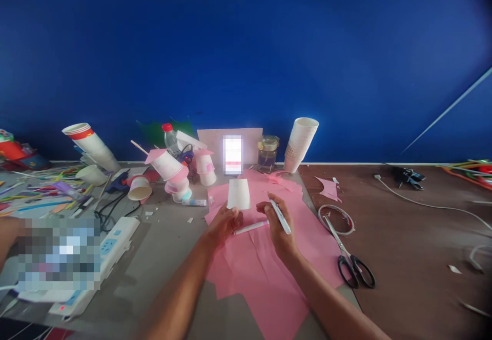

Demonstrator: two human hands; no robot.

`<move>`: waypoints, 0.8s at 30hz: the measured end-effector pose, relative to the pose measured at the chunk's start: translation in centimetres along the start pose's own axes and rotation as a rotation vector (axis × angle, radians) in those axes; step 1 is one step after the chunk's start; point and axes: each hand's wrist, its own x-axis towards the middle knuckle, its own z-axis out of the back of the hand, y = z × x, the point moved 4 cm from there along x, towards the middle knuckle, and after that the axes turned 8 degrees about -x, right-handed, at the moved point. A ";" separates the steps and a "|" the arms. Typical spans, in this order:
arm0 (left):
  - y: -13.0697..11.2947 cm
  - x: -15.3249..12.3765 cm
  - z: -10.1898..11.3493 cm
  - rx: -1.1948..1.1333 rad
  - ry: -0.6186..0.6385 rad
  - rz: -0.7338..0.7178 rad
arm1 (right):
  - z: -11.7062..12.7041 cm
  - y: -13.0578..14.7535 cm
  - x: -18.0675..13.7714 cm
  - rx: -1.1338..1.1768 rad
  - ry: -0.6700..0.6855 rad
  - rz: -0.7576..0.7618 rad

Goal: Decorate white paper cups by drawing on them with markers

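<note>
Here's the plain white paper cup (239,194), wider end down, over the upper middle of the spread of overlapping pink paper (265,278). The left hand (221,224) has it by the lower rim, thumb against the near side, fingers curled in. And the right hand (278,231), over the middle of the pink paper, is half closed around a slim white marker with dark print (280,217), which slants up toward the cup. Between the hands, a white pen with a purplish end (250,227) lies across the pink paper. Moving out: black-handled metal scissors (350,258) sit by the right edge of the pink paper, blades reaching up to a pale ring-shaped roll (350,228). Beyond the far edge stand a lidded glass jar (268,159) and a tall stack of white paper cups (301,142). Off the left edge, pink-trimmed paper-cup models (168,165) cluster together, and nearer the person lies a long white power strip (111,246)
</note>
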 end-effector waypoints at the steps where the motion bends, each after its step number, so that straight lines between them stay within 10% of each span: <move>1: 0.0 0.0 -0.1 -0.002 -0.006 0.004 | 0.0 0.0 0.0 0.001 0.006 0.000; 24: -0.1 -0.1 -0.5 -0.003 0.073 0.023 | -0.1 1.3 -0.1 -0.099 0.077 0.096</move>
